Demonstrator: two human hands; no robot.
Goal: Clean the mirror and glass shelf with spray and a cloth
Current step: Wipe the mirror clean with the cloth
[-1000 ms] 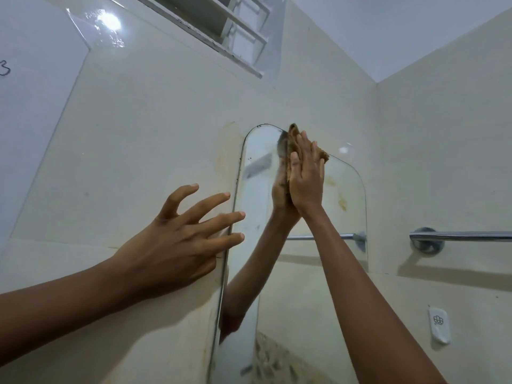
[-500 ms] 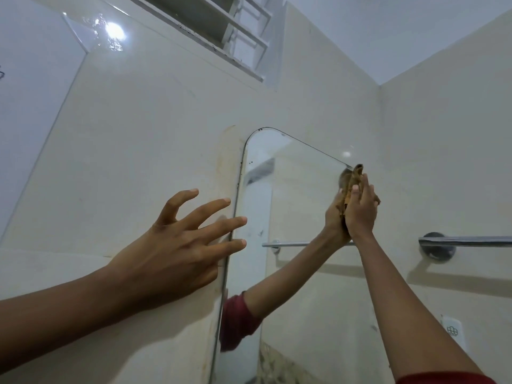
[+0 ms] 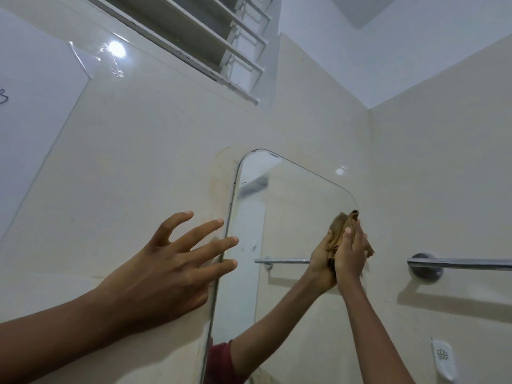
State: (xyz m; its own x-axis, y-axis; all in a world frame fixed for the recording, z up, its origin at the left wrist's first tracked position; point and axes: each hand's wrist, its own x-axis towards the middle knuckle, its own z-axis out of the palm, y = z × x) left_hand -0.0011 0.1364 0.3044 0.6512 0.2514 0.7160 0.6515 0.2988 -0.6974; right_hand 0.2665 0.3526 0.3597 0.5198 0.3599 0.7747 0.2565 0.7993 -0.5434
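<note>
A rounded frameless mirror (image 3: 293, 206) hangs on the cream tiled wall. My right hand (image 3: 351, 252) presses a brown cloth (image 3: 349, 220) flat against the mirror's right edge, about level with the reflected towel bar. The hand's reflection meets it in the glass. My left hand (image 3: 169, 268) rests on the wall at the mirror's left edge, fingers spread, fingertips touching the rim. No spray bottle or glass shelf is in view.
A chrome towel bar (image 3: 460, 264) is fixed to the right-hand wall, near my right hand. A small white wall hook (image 3: 443, 361) sits below it. A louvred vent window (image 3: 210, 42) is high above the mirror.
My right hand has swept the cloth from the mirror's top centre down and right to the right edge. The left hand has stayed on the wall.
</note>
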